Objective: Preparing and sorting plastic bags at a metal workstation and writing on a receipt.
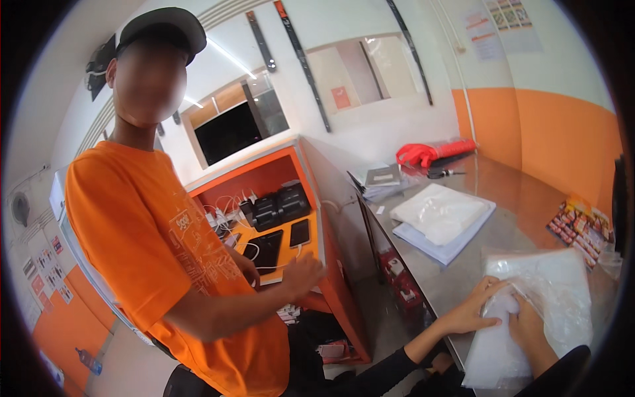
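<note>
At the lower right, my left hand (471,311) curls its fingers and thumb around the near left edge of a clear plastic bag (552,301). My right hand (527,329) lies close beside it, its fingers closed on the crumpled film and partly covered by it. White, sheet-like material (493,354) shows under and between my hands. The bag rests on the metal table (433,281), near its front edge.
A white plastic packet (436,213) lies on pale sheets farther along the table. Beyond are a grey box (383,175) and a red bundle (436,152); printed leaflets (575,228) lie right. A person in an orange shirt (159,245) stands left, beside an orange cabinet (307,192) holding devices.
</note>
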The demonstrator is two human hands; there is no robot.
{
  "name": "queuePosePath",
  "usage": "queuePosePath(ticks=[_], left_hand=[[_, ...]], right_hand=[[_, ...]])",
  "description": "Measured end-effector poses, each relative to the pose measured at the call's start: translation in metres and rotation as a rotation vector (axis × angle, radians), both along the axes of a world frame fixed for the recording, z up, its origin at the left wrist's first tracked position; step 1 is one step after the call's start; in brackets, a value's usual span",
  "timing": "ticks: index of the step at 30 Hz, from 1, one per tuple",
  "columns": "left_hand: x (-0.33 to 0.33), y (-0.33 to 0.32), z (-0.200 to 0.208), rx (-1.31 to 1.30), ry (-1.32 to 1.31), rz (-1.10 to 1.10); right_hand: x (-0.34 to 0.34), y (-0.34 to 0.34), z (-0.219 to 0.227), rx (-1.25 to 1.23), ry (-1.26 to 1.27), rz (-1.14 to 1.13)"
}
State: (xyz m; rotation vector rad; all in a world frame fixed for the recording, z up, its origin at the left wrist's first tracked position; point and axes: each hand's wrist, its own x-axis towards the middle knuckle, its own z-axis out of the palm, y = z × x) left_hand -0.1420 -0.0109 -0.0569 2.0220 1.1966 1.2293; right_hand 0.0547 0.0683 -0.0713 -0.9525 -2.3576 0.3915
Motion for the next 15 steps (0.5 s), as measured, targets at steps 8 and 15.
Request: queuePosePath(ticks=[8,15], left_hand=[[0.008,-0.002,0.008,-0.045,0.033,0.052],[0.004,0.001,0.005,-0.011,0.033,0.064]], right_hand=[[-0.002,0.002,0.003,0.099,0.112,0.01],[-0.011,-0.004,0.016,0.115,0.15,0.021]])
